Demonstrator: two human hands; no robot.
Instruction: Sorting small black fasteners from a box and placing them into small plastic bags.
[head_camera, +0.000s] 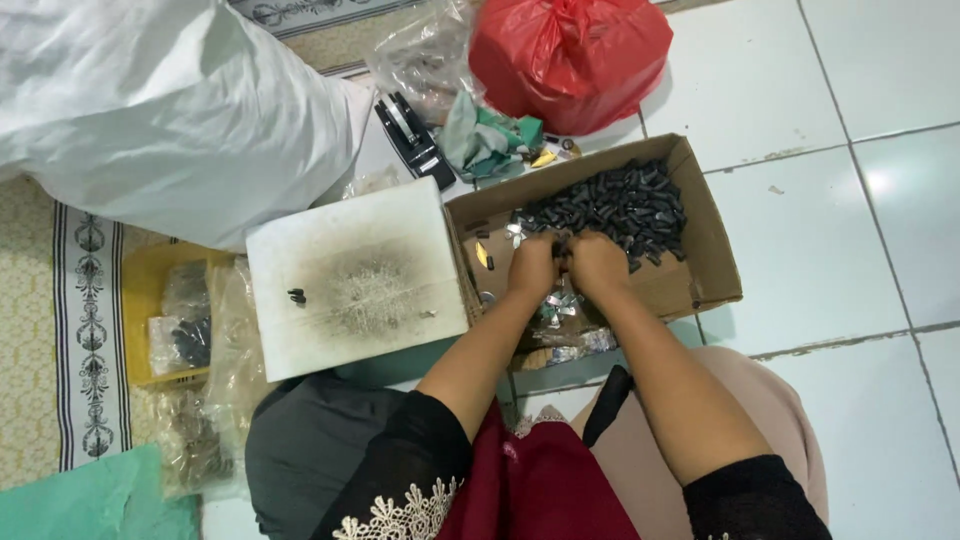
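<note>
- Lying heaped in the far half of the cardboard box (715, 250), the small dark cylindrical pieces (615, 205) sit directly ahead of both hands, on the side away from the person; the near edge of the heap meets the fingertips.
- The pieces point every way, so the heap has no single long axis; its spread runs roughly along the length of the box, from near-left to far-right.
- The left hand (532, 265) and right hand (598, 265) are pressed close together, knuckles nearly touching, fingers curled down at the heap's near edge. They seem to pinch something small between them, but what it is, I cannot tell.
- Both hands are about equally near the heap; the right one lies slightly closer to its thick middle.
- Small shiny metal bits (560, 305) lie on the box floor under and beside the wrists, on the near side.
- Left of the box stands a white block (350, 275) with a sooty smudge and two dark pieces on it.
- Beyond the box are a red plastic bag (570, 55) and a black tool (412, 135); a yellow tray (140, 290) sits far left.
</note>
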